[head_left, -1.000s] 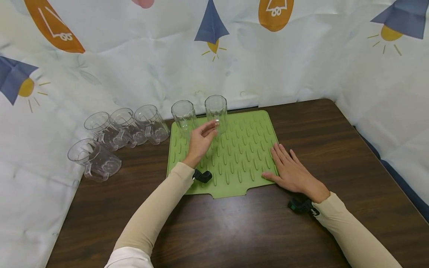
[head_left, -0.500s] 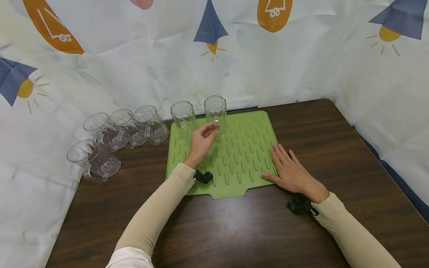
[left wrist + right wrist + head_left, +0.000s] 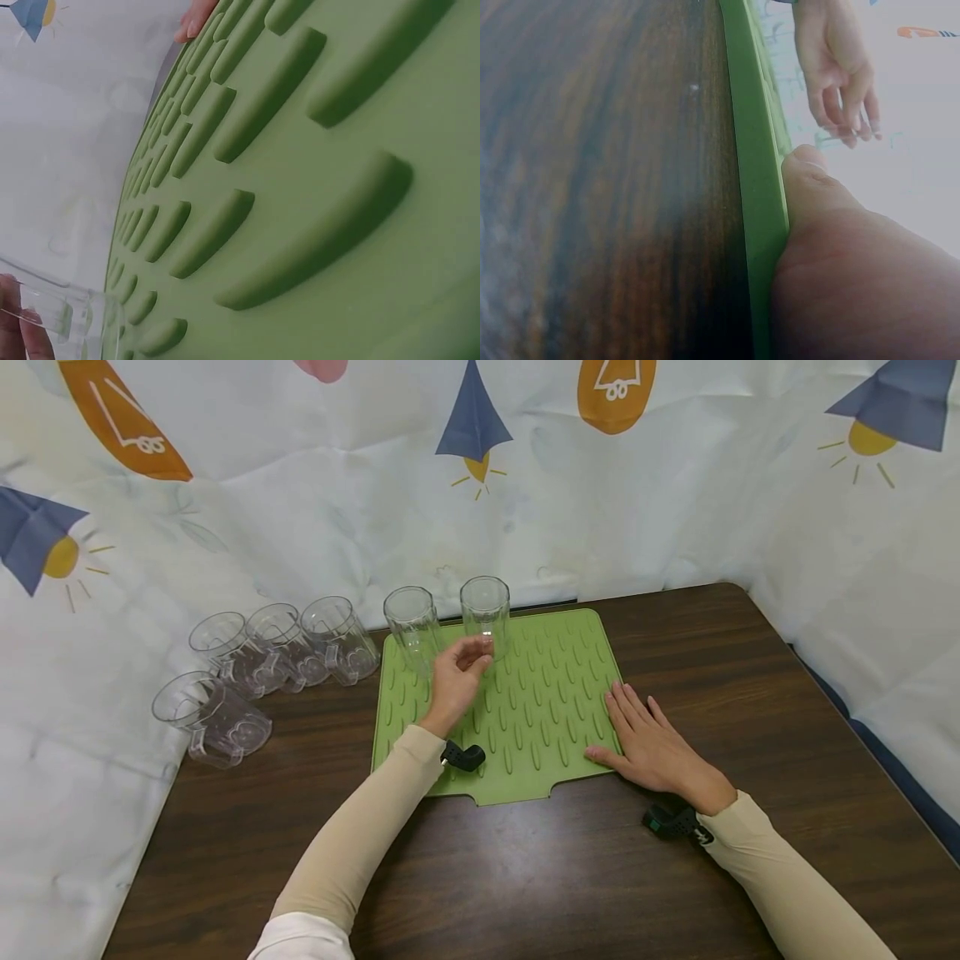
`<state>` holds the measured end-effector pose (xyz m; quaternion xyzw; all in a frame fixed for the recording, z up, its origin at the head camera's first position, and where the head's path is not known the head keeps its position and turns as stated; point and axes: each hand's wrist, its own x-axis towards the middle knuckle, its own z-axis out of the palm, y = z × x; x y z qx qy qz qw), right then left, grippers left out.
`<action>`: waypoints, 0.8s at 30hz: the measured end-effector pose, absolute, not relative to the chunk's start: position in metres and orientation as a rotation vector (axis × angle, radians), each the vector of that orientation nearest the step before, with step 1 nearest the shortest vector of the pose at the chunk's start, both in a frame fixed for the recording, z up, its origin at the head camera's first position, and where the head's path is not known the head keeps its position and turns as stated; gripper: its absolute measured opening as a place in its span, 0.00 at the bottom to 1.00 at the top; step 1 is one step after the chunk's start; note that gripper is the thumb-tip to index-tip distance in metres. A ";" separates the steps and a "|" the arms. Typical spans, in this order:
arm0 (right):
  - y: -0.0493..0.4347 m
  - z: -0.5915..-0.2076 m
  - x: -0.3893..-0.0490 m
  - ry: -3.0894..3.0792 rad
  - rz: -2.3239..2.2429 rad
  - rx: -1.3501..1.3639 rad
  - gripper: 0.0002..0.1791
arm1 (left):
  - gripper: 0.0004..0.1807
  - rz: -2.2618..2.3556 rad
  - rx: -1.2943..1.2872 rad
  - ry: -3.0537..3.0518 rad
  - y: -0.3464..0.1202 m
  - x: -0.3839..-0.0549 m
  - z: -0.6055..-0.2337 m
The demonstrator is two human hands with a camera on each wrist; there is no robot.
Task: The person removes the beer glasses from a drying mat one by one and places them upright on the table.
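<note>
My left hand pinches the handle of a clear glass mug, which stands upright on the back of a green ridged mat. In the left wrist view, fingertips show at the transparent mug in the lower left corner. A second clear mug stands upright on the mat just to the left. My right hand lies flat with fingers spread, touching the mat's right edge and the table. In the right wrist view its thumb rests on the mat's edge.
Left of the mat, several more clear mugs stand on the dark wooden table: one mug beside the mat, others further left, and one mug nearer the front. A patterned white cloth hangs behind the table.
My left hand has shifted slightly to the right, and the mug at its fingers has moved slightly the same way. The right hand and the other mugs have stayed in place.
</note>
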<state>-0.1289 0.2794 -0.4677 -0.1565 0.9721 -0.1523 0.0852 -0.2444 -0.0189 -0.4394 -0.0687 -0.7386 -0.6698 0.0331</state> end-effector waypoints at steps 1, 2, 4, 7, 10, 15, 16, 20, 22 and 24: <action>0.280 -0.468 -0.129 2.900 -0.457 -0.468 0.55 | 0.14 -2.067 -0.205 -2.270 -0.018 -0.244 -0.439; 0.280 -0.468 -0.129 2.901 -0.460 -0.469 0.55 | 0.13 -2.065 -0.202 -2.269 -0.017 -0.244 -0.439; 0.280 -0.469 -0.129 2.904 -0.456 -0.465 0.55 | 0.13 -2.065 -0.196 -2.265 -0.016 -0.244 -0.439; 0.281 -0.470 -0.130 2.901 -0.452 -0.462 0.55 | 0.11 -2.060 -0.193 -2.261 -0.016 -0.243 -0.439; 0.281 -0.471 -0.130 2.892 -0.445 -0.458 0.55 | 0.11 -2.055 -0.184 -2.251 -0.018 -0.244 -0.440; 0.279 -0.470 -0.130 2.894 -0.452 -0.465 0.55 | 0.10 -2.062 -0.151 -2.221 -0.024 -0.244 -0.440; 0.279 -0.469 -0.130 2.896 -0.451 -0.467 0.55 | 0.09 -2.064 -0.149 -2.216 -0.025 -0.244 -0.439; 0.279 -0.468 -0.129 2.903 -0.465 -0.474 0.55 | 0.10 -2.072 -0.150 -2.196 -0.030 -0.244 -0.436; 0.278 -0.468 -0.129 2.900 -0.466 -0.467 0.55 | 0.10 -2.070 -0.153 -2.190 -0.032 -0.244 -0.434; 0.279 -0.468 -0.129 2.898 -0.466 -0.465 0.55 | 0.11 -2.078 -0.146 -2.179 -0.033 -0.243 -0.433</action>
